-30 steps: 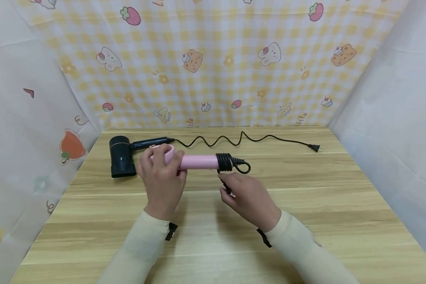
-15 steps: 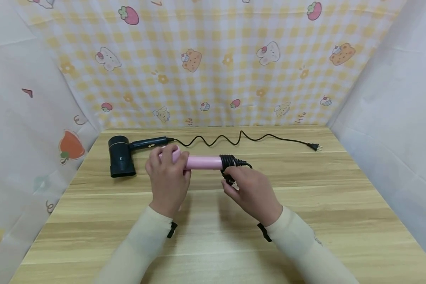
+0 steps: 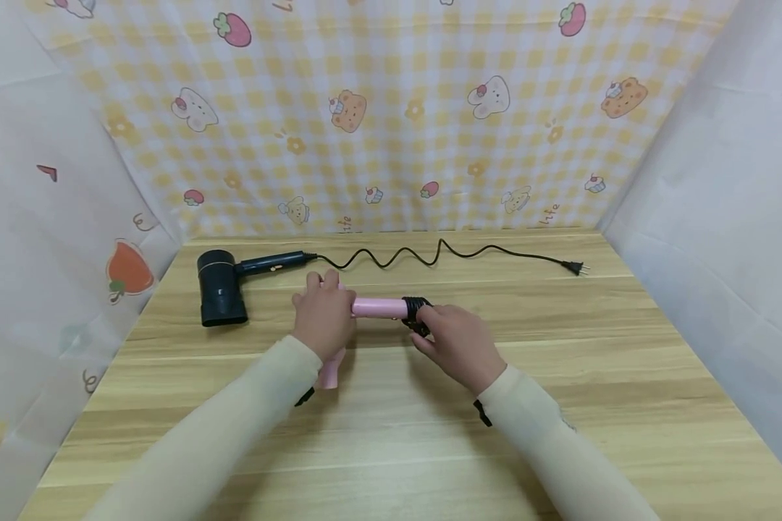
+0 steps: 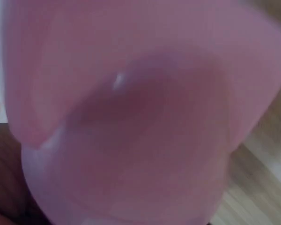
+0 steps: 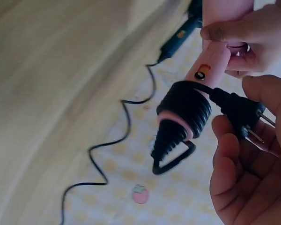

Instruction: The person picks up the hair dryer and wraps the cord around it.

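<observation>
A pink hair dryer (image 3: 379,309) is held sideways over the table, its nozzle showing below the left hand (image 3: 324,318), which grips the head end. Pink plastic (image 4: 131,164) fills most of the left wrist view. Black cord (image 5: 185,105) is wound in several turns round the handle's free end, with a small loop beyond it. The right hand (image 3: 463,347) is at that end; in the right wrist view its thumb and curled fingers hold the black plug (image 5: 243,112), prongs pointing towards the palm. The left hand (image 5: 260,40) shows behind the handle there.
A dark hair dryer (image 3: 223,289) lies at the back left of the wooden table (image 3: 391,449). Its black cord (image 3: 407,250) runs in waves to a plug (image 3: 575,268) at the back right. A checked cloth (image 3: 391,145) hangs behind, with pale cloths at both sides.
The left hand has moved right and turned, and the pink dryer has shifted right and slightly down the view. Its nozzle has come into sight. The right hand has moved closer to the wound cord.
</observation>
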Motion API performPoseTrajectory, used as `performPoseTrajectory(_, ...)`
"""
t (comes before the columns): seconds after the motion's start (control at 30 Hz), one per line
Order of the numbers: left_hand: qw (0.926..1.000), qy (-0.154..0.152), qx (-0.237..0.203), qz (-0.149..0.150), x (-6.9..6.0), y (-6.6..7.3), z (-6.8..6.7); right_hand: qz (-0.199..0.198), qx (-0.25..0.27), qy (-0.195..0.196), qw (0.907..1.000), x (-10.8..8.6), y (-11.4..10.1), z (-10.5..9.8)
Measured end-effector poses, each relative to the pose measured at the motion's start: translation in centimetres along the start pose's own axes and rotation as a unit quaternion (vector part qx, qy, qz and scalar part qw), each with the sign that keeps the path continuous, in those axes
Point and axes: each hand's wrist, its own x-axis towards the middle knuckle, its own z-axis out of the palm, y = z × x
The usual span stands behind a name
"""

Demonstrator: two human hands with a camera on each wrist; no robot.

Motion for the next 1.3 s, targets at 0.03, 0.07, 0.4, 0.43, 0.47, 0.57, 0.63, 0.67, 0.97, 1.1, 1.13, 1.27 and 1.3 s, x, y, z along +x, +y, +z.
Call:
performPoseTrajectory(0.03,0.9996,-0.027,0.003,-0.004,0.4,-0.1,0.0,0.008,-0.004,-0.014,0.9999,0.0,0.2,0.3)
performPoseTrajectory(0.07,0.9985,-0.053,0.006,-0.009,0.8,-0.1,0.0,0.016,-0.009,-0.03,0.9994,0.0,0.3,0.6)
performPoseTrajectory(0.4,0.9818,-0.177,0.048,-0.048,3.2,-0.3,0.8,0.043,0.001,-0.145,0.9885,0.2,0.4,2.0)
performPoseTrajectory(0.43,0.9811,-0.181,0.049,-0.05,3.3,-0.3,0.9,0.039,0.002,-0.15,0.9879,0.2,0.3,2.0)
performPoseTrajectory(0.47,0.98,-0.185,0.05,-0.052,3.3,-0.3,1.0,0.035,0.004,-0.153,0.9876,0.2,0.3,2.0)
performPoseTrajectory(0.57,0.9776,-0.195,0.05,-0.061,3.4,-0.3,1.3,0.025,0.011,-0.163,0.9862,0.1,0.3,2.0)
performPoseTrajectory(0.63,0.9773,-0.196,0.051,-0.064,3.4,-0.4,1.6,0.022,0.019,-0.173,0.9844,0.0,0.4,2.0)
performPoseTrajectory(0.67,0.9773,-0.195,0.052,-0.064,3.4,-0.4,1.7,0.02,0.023,-0.181,0.983,-0.1,0.4,1.9)
performPoseTrajectory(0.97,0.9804,-0.185,0.043,-0.053,3.4,-0.7,2.0,-0.005,0.066,-0.238,0.9691,-0.5,0.6,1.1)
performPoseTrajectory(1.1,0.9808,-0.189,-0.01,-0.05,3.9,-1.8,2.7,-0.001,0.081,-0.22,0.9721,-0.5,1.1,0.3)
performPoseTrajectory(1.13,0.9806,-0.188,-0.03,-0.047,4.0,-2.3,2.9,0.003,0.087,-0.219,0.9718,-0.5,1.2,0.1)
performPoseTrajectory(1.27,0.9786,-0.158,-0.123,-0.046,4.3,-4.7,2.5,0.028,0.096,-0.228,0.9684,-0.4,2.1,-0.8)
performPoseTrajectory(1.3,0.9793,-0.142,-0.135,-0.05,4.3,-5.5,2.1,0.034,0.1,-0.231,0.9672,-0.3,2.3,-1.0)
